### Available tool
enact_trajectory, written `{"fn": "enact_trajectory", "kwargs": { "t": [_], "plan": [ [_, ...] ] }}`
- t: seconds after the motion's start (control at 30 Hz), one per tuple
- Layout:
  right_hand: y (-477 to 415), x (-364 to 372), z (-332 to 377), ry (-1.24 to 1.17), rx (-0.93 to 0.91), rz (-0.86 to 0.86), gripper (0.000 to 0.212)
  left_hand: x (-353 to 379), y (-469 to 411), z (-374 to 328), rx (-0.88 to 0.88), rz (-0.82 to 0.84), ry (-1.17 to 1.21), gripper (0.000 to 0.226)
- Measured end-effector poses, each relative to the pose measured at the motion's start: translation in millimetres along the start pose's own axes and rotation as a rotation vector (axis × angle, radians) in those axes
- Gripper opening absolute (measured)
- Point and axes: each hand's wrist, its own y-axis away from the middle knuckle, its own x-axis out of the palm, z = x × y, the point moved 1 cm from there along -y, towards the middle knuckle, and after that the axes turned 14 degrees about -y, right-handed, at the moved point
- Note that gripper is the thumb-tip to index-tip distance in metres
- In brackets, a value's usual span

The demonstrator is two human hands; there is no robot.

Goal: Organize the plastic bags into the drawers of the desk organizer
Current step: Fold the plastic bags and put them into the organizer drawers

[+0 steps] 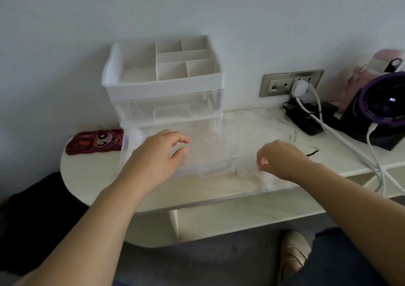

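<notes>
Plastic bags (210,154) in drawer (125,152), below left hand (157,154); right hand (282,160) pinches them.

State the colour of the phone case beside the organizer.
Dark red phone case, cartoon face; head view.

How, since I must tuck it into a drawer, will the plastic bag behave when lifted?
Probably floppy: the plastic bag lies crumpled by the open drawer's front corner. Likely very light, since the right hand pinches it with fingertips alone. Its thin clear film may slip or spring open once released.
</notes>
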Motion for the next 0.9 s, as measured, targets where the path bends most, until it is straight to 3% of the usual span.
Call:
{"fn": "enact_trajectory", "kwargs": {
  "t": [0.13,0.27,0.33,0.4,0.5,0.6,0.67,0.7,0.77,0.9],
  "plan": [
    [6.7,-5.0,3.0,-0.015,0.004,0.007,0.016,-1.2,0.6,-0.7,0.009,-0.01,-0.006,0.021],
    [17.5,-32.6,-0.6,-0.246,0.018,0.03,0.016,-4.4,0.8,-2.3,0.025,-0.056,-0.035,0.021],
    [24.9,-50.4,-1.0,-0.5,0.047,0.011,0.02,-6.9,0.8,-5.8,0.055,-0.118,-0.038,0.02],
    [31.0,-62.2,5.5,-0.937,0.065,-0.054,0.016,-9.8,0.7,-11.4,0.078,-0.184,0.041,0.018],
    [38.0,-73.9,33.7,-1.274,-0.062,-0.296,0.015,-15.2,1.4,-20.0,0.044,-0.126,0.474,0.013],
    [40.8,-74.1,82.0,-1.192,-0.217,-0.454,0.015,-20.5,-0.9,-20.3,-0.037,0.136,1.079,0.059],
    [37.4,-64.9,114.2,-1.051,-0.263,-0.462,0.016,-25.1,-2.4,-15.0,-0.062,0.252,1.273,0.088],
    [33.5,-58.2,127.8,-0.982,-0.283,-0.465,0.018,-27.1,-2.6,-11.7,-0.045,0.286,1.302,0.092],
    [23.7,-44.1,150.2,-0.911,-0.326,-0.463,0.022,-30.7,-1.6,-4.6,-0.022,0.292,1.295,0.08],
    [3.1,-25.0,167.5,-0.839,-0.33,-0.351,0.017,-31.7,-2.2,16.2,-0.188,0.232,1.161,0.05]
  ]
}}
